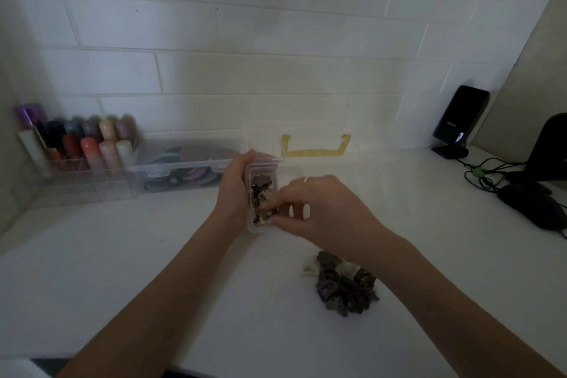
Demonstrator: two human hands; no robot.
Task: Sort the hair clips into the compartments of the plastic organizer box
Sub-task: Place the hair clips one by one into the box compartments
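A small clear plastic box (263,167) stands on the white counter, holding several brown and cream hair clips (260,190). My left hand (233,184) grips the box along its left side. My right hand (319,209) reaches in from the right, its fingertips pinching a small clip (266,214) at the box's near end. A pile of dark brown and cream hair clips (345,282) lies on the counter below my right forearm. Behind stands a large clear organizer box with a yellow handle (316,147).
A clear case of coloured items (187,163) sits to the left, beside a clear rack of pastel tubes (89,144). At the right stand a black speaker (460,120), tangled cables (487,175) and a black mouse (534,202). A tiled wall closes the back.
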